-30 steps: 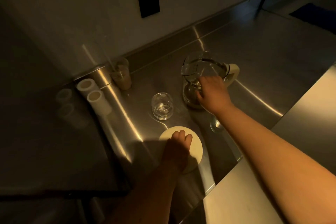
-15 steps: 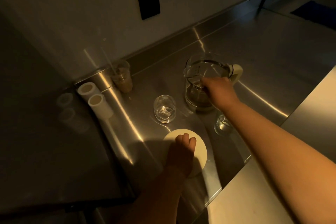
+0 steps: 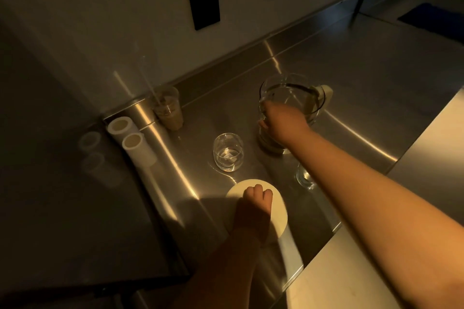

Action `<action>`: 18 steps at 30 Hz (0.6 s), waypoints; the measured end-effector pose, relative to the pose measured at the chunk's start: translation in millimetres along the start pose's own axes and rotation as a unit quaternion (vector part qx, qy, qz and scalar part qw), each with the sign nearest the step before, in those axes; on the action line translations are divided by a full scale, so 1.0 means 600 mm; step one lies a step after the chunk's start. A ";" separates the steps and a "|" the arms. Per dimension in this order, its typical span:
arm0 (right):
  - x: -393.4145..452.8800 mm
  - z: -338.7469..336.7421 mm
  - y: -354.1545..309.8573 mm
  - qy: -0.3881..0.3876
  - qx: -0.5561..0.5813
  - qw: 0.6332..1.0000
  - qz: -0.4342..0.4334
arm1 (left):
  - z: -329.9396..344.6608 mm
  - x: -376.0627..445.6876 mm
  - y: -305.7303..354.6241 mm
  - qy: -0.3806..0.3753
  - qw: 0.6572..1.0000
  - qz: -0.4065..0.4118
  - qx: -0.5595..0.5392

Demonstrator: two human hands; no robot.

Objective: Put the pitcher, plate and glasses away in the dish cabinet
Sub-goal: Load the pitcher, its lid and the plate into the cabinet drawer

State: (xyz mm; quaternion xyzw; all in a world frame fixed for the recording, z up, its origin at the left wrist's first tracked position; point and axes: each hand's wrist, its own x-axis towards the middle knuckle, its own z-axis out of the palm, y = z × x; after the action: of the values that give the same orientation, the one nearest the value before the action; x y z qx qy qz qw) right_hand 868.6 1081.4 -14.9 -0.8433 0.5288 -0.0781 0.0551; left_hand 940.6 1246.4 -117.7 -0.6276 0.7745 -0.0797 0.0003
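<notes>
A clear glass pitcher (image 3: 288,98) with a pale handle stands at the back right of the steel counter (image 3: 376,83). My right hand (image 3: 282,124) grips its near wall just below the rim. A short clear glass (image 3: 228,152) stands in the middle of the counter. A second glass (image 3: 304,178) shows partly under my right forearm. Near the front edge lies a white round plate (image 3: 277,208). My left hand (image 3: 254,206) lies on top of it with curled fingers, and its thumb is hidden.
An iced coffee cup with a straw (image 3: 167,110) stands at the back left by the wall. Two white tubes (image 3: 130,143) lie beside a dark panel (image 3: 62,183) on the left. A pale worktop (image 3: 351,271) borders the counter on the near right.
My right hand has slid a little to the left along the pitcher's near side, uncovering more of the second glass. My left hand has stayed on the plate.
</notes>
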 end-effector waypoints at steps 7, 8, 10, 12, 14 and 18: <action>-0.012 0.004 0.016 0.037 0.037 0.999 -0.011 | -0.003 0.002 0.000 -0.005 1.000 0.010 0.012; -0.018 0.001 0.026 0.028 0.045 0.998 -0.018 | -0.003 0.003 0.001 -0.007 1.000 0.010 0.015; -0.035 -0.007 0.046 0.010 0.078 0.996 -0.030 | -0.005 0.003 0.003 -0.017 1.000 -0.002 0.011; -0.052 -0.017 0.064 -0.010 0.110 0.993 -0.037 | -0.010 0.002 0.004 -0.003 1.000 -0.020 -0.009; -0.058 -0.031 0.075 -0.054 0.120 0.991 -0.021 | -0.013 0.000 0.004 0.002 0.999 -0.032 -0.022; -0.030 -0.061 0.061 -0.227 0.147 0.960 0.072 | -0.013 0.001 0.005 0.004 0.999 -0.036 -0.032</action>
State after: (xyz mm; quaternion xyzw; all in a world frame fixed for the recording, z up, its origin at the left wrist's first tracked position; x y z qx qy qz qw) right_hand 821.2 1081.4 13.4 -0.7814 0.5441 0.0431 0.3026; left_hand 937.0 1247.5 -110.4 -0.6548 0.7532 -0.0574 -0.0254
